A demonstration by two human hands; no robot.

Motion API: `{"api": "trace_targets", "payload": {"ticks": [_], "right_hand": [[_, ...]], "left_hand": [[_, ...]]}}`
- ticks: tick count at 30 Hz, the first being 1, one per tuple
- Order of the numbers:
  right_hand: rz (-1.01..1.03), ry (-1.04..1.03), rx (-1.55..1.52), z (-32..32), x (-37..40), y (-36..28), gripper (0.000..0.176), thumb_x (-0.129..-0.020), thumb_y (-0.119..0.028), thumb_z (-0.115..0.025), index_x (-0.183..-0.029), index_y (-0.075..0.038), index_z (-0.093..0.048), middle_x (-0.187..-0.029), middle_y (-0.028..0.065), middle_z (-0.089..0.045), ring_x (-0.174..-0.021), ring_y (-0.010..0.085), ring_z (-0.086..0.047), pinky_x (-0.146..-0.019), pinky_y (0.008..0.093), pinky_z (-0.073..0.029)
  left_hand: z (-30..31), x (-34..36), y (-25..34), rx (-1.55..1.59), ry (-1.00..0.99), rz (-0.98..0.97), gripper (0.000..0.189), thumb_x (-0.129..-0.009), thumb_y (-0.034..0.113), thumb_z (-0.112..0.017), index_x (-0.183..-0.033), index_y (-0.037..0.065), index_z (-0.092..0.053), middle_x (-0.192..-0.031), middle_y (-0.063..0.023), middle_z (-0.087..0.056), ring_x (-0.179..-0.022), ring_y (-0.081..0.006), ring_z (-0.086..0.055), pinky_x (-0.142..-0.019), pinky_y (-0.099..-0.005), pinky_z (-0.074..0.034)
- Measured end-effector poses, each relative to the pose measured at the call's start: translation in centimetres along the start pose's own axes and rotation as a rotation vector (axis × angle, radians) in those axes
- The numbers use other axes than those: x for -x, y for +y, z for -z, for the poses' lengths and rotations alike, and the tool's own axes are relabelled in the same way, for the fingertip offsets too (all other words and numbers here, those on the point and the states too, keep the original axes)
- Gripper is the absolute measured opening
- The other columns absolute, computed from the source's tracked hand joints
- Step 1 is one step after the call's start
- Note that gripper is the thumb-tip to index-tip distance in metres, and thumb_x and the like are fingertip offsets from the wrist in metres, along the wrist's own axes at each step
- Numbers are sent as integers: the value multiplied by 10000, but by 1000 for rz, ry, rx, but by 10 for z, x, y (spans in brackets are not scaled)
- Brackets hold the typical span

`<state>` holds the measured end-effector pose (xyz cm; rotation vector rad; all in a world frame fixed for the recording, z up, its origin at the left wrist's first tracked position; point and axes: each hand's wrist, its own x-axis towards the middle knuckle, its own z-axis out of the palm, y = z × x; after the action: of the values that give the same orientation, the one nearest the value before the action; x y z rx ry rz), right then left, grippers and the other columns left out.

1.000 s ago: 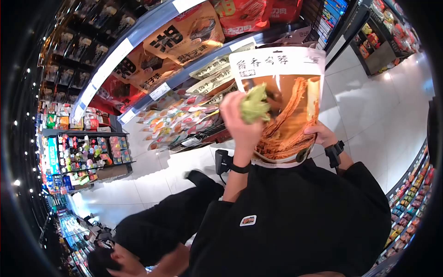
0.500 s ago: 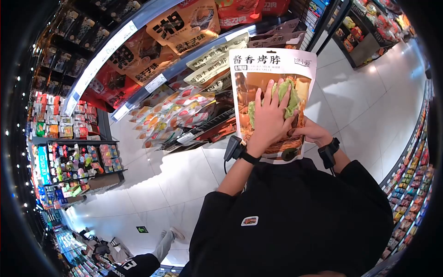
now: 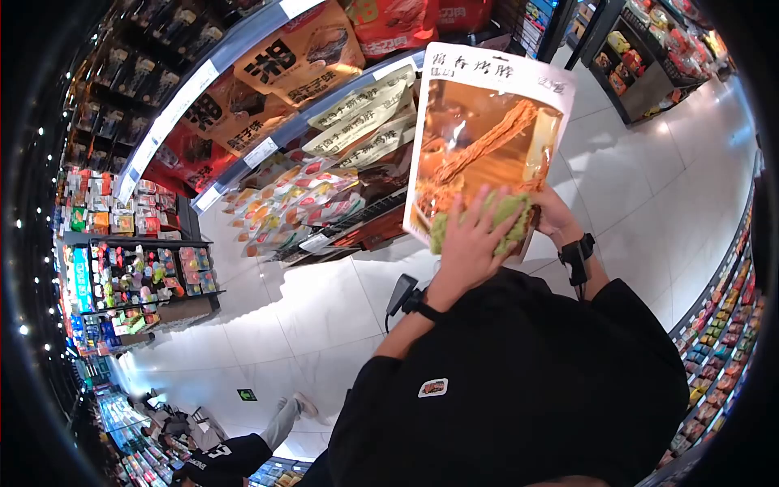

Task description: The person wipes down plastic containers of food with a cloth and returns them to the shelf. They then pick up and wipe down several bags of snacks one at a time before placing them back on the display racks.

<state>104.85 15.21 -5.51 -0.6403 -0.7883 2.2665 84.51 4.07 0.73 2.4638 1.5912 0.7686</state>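
Observation:
A large snack pouch (image 3: pixel 479 142) with a white border and a picture of a brown meat strip is held up in front of my body, leaning slightly right at its top. My right hand (image 3: pixel 554 217) grips its lower right edge, with some fingers hidden behind it. On the pouch's lower front lies a crumpled green cloth (image 3: pixel 516 219). My left hand (image 3: pixel 473 243) presses that cloth against the pouch, fingers extended over it. Both wrists wear black strapped devices.
A shelf (image 3: pixel 276 134) at upper left carries orange, red and pale snack bags (image 3: pixel 365 122). Another stocked rack (image 3: pixel 154 280) stands at far left, and packed shelves (image 3: pixel 722 357) curve along the right. A person in grey trousers (image 3: pixel 284 422) is at lower left on the tiled floor.
My left hand and the green cloth have slid from the pouch's middle down to its lower part, uncovering the meat picture. The pouch has risen and tilted to the right.

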Motion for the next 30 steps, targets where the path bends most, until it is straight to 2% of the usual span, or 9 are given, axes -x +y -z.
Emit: {"api": "trace_targets", "payload": {"ticks": [5,7,8,13,15,19,22,29,30], "right_hand": [[17,41,43,-7,-5,-17,396,-902,-16,-564,-1294,0,-506,-1206,120,-632,-1058,221,-653,-883,375,-567],[-83,-453,-478,42,-15,-4,399,-906,-27,-562,-1300,2,-502,-1214,126,-631,-1066,226,-650,-909,388,-558],[-62,94,-191,12,-2,-14,433,-912,-36,-547,-1338,4,-477,-1236,139,-622,-1086,247,-646,-955,397,-538],[14,-13,-53,-4,5,-49,506,-867,10,-571,-1358,28,-452,-1257,163,-610,-1118,268,-636,-979,405,-527],[40,13,-21,1,8,-57,530,-838,21,-609,-1347,39,-463,-1265,169,-606,-1129,274,-629,-991,405,-515],[-47,-33,194,-3,15,-57,567,-813,2,-680,-1341,34,-476,-1278,176,-601,-1131,260,-625,-977,380,-510],[-105,-30,152,5,9,-48,497,-813,9,-679,-1282,27,-517,-1157,133,-645,-1044,220,-649,-910,344,-537],[49,164,-41,15,-23,-58,218,-893,-30,-561,-1096,43,-590,-935,118,-672,-837,200,-682,-742,360,-588],[18,44,-82,38,-25,-60,223,-905,-33,-540,-1093,79,-584,-979,156,-677,-903,241,-687,-821,397,-586]], "left_hand": [[-20,-47,2,-59,212,275,573,-938,426,-530,-1467,220,-453,-1562,-143,-329,-1445,-344,-283,-1149,-586,-172],[-19,-68,15,-108,100,77,577,-939,424,-526,-1465,200,-453,-1551,-143,-350,-1439,-341,-295,-1146,-583,-182],[-20,-64,24,-74,81,49,558,-945,414,-518,-1461,210,-459,-1539,-125,-376,-1433,-337,-308,-1144,-581,-193],[-22,-23,6,-222,152,188,519,-976,383,-484,-1469,223,-448,-1503,-144,-411,-1399,-352,-356,-1140,-553,-237],[-43,-9,-17,46,282,529,516,-980,327,-504,-1484,244,-428,-1525,-187,-367,-1380,-393,-359,-1117,-547,-270],[-42,-43,-39,351,454,601,519,-1007,316,-462,-1511,226,-379,-1529,-204,-344,-1363,-440,-354,-1107,-544,-281],[-28,-70,-21,-122,363,598,510,-1017,296,-427,-1517,224,-357,-1462,-219,-422,-1349,-450,-365,-1098,-521,-307],[-39,-63,27,-179,177,65,516,-902,249,-584,-1413,251,-515,-1505,-125,-417,-1397,-383,-348,-1098,-568,-295],[-46,-57,25,-191,190,-9,508,-884,235,-600,-1389,251,-541,-1518,-114,-405,-1406,-370,-345,-1105,-570,-288]]}}
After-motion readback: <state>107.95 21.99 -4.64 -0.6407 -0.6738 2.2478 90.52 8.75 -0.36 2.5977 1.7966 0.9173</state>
